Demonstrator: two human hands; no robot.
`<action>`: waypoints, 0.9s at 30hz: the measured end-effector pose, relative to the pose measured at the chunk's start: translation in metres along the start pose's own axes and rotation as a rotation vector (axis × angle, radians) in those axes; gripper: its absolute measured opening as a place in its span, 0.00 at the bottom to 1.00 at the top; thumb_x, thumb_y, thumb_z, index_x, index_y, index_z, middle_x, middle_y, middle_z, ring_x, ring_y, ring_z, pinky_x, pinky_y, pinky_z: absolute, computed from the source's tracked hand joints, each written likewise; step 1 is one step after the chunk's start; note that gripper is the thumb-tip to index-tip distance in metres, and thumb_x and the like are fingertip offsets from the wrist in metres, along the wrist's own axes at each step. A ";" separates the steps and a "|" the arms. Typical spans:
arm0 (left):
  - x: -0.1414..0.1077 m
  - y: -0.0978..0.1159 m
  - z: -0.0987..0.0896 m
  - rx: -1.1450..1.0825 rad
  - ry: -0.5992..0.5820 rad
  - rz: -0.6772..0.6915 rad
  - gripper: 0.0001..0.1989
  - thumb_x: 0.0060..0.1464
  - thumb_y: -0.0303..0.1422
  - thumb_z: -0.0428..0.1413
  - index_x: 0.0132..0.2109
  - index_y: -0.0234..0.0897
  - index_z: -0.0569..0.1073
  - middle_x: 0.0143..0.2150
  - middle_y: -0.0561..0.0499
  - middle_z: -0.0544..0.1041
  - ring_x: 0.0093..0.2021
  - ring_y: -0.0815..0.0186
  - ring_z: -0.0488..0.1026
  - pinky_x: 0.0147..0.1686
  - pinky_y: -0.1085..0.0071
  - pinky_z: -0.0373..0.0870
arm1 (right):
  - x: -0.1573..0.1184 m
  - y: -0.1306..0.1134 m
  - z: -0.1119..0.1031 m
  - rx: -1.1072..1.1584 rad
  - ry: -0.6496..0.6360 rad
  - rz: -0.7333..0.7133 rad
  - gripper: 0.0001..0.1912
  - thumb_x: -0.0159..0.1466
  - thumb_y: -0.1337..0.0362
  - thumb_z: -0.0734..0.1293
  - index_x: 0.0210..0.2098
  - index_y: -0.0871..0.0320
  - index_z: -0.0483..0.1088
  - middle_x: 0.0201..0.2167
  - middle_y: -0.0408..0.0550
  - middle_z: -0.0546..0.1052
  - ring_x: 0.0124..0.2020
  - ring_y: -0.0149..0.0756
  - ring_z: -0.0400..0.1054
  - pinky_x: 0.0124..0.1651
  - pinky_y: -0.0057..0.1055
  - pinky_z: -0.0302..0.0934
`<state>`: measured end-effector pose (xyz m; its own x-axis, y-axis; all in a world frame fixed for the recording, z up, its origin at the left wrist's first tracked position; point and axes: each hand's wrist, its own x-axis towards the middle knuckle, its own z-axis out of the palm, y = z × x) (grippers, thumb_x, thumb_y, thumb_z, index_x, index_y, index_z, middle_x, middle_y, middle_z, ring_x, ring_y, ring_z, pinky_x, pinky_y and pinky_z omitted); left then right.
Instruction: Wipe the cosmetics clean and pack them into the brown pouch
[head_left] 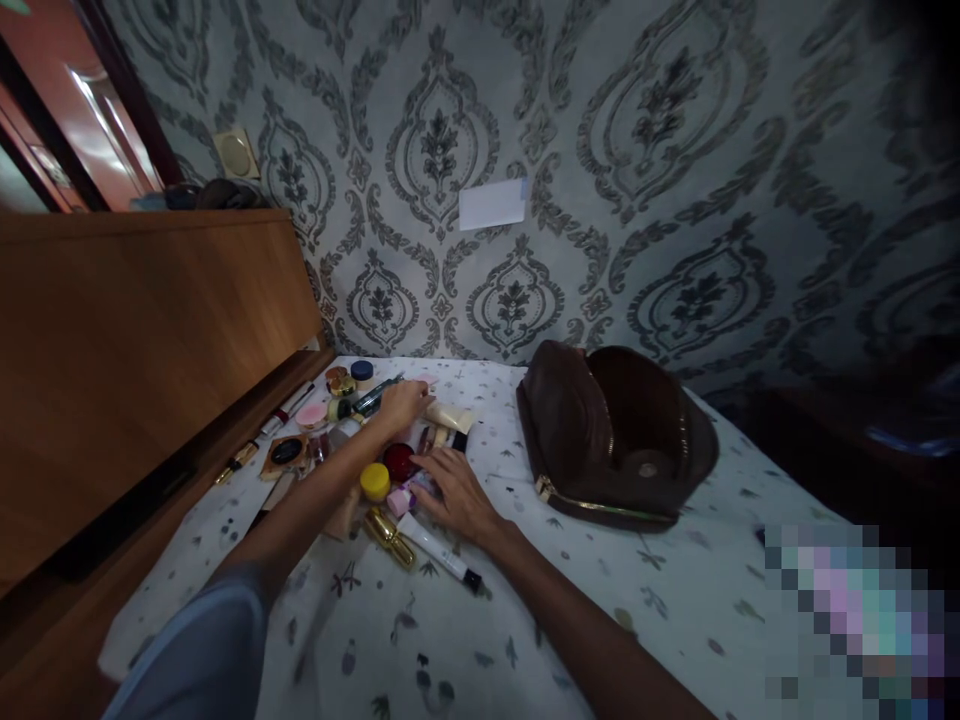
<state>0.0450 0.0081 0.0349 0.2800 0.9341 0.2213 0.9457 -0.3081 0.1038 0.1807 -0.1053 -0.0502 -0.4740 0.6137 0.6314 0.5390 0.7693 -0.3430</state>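
Observation:
Cosmetics lie in a loose pile on a white patterned sheet. My left hand (403, 405) reaches over the back of the pile, beside a cream tube (450, 416) and a dark teal slim package (377, 394); its fingertips are hard to make out. My right hand (459, 492) lies at the right side with fingers spread, at a dark red round container (400, 462) and a small pink-purple item (402, 499). Close by are a yellow-lidded jar (375, 482), a shiny gold bottle (390, 538) and a white tube with a black cap (439, 552).
An unzipped brown bag (555, 430) stands to the right on the sheet (480, 650). At left are a black-and-tan compact (286, 453), a pink round case (311, 415) and a wooden panel (150, 370). A patterned wall (517, 260) rises behind. The lower right corner is pixelated.

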 end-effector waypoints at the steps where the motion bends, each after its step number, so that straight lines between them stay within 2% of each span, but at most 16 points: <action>1: -0.002 -0.004 -0.002 -0.019 0.019 -0.007 0.14 0.63 0.39 0.52 0.44 0.38 0.78 0.41 0.43 0.82 0.44 0.57 0.77 0.40 0.68 0.68 | 0.000 0.000 0.000 -0.002 -0.001 0.006 0.18 0.67 0.60 0.64 0.54 0.60 0.69 0.43 0.55 0.76 0.48 0.47 0.66 0.54 0.47 0.61; 5: -0.028 -0.024 -0.017 -0.096 0.113 0.009 0.15 0.65 0.39 0.49 0.44 0.37 0.78 0.38 0.46 0.81 0.39 0.60 0.76 0.37 0.70 0.66 | 0.001 0.003 0.001 -0.025 0.075 0.107 0.14 0.67 0.63 0.62 0.51 0.58 0.71 0.45 0.55 0.75 0.49 0.47 0.65 0.54 0.46 0.59; 9: -0.082 -0.035 -0.026 -0.169 0.207 0.072 0.17 0.67 0.36 0.45 0.39 0.36 0.77 0.35 0.48 0.80 0.36 0.63 0.75 0.36 0.71 0.66 | -0.006 0.021 0.009 -0.052 0.252 0.364 0.12 0.66 0.63 0.60 0.45 0.56 0.72 0.41 0.53 0.74 0.45 0.47 0.65 0.50 0.45 0.61; 12: -0.134 -0.033 -0.018 -0.208 0.244 0.151 0.14 0.66 0.35 0.47 0.38 0.38 0.76 0.36 0.50 0.79 0.37 0.64 0.75 0.37 0.71 0.68 | -0.011 0.044 0.018 -0.041 0.309 0.453 0.12 0.65 0.62 0.60 0.44 0.57 0.72 0.39 0.53 0.73 0.44 0.46 0.65 0.49 0.45 0.62; 13: -0.149 -0.030 -0.013 -0.212 0.293 0.235 0.14 0.67 0.34 0.46 0.39 0.39 0.76 0.36 0.49 0.79 0.37 0.64 0.75 0.38 0.71 0.68 | -0.010 0.052 0.021 -0.038 0.308 0.458 0.13 0.64 0.62 0.60 0.44 0.57 0.72 0.40 0.53 0.74 0.44 0.47 0.66 0.50 0.45 0.62; 16: -0.184 -0.021 0.004 -0.178 0.378 0.377 0.13 0.67 0.34 0.47 0.37 0.39 0.74 0.31 0.50 0.76 0.32 0.67 0.74 0.32 0.72 0.67 | 0.003 0.076 0.028 -0.027 0.292 0.468 0.16 0.62 0.61 0.62 0.48 0.58 0.72 0.46 0.56 0.74 0.50 0.50 0.66 0.55 0.50 0.60; 18: -0.194 -0.015 0.012 -0.169 0.397 0.412 0.12 0.67 0.33 0.48 0.37 0.39 0.73 0.30 0.51 0.75 0.30 0.67 0.73 0.31 0.72 0.67 | 0.016 0.091 0.032 -0.014 0.278 0.483 0.20 0.61 0.61 0.63 0.51 0.59 0.71 0.51 0.58 0.74 0.56 0.51 0.64 0.59 0.52 0.58; 21: -0.198 -0.009 0.018 -0.144 0.380 0.451 0.11 0.67 0.32 0.48 0.37 0.38 0.72 0.31 0.51 0.75 0.32 0.66 0.73 0.31 0.71 0.68 | 0.030 0.106 0.037 0.002 0.261 0.510 0.20 0.60 0.62 0.63 0.51 0.58 0.71 0.54 0.58 0.73 0.59 0.51 0.63 0.61 0.53 0.57; 27: -0.198 -0.008 0.020 -0.079 0.365 0.499 0.10 0.66 0.33 0.49 0.36 0.39 0.71 0.32 0.50 0.74 0.34 0.65 0.72 0.31 0.69 0.67 | 0.024 0.103 0.039 0.036 0.223 0.488 0.20 0.60 0.63 0.62 0.50 0.61 0.72 0.57 0.59 0.71 0.63 0.51 0.60 0.64 0.56 0.54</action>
<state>-0.0148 -0.1707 -0.0289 0.5976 0.5563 0.5774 0.6964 -0.7171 -0.0298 0.1979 -0.0045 -0.0974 -0.0124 0.8519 0.5236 0.6334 0.4119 -0.6551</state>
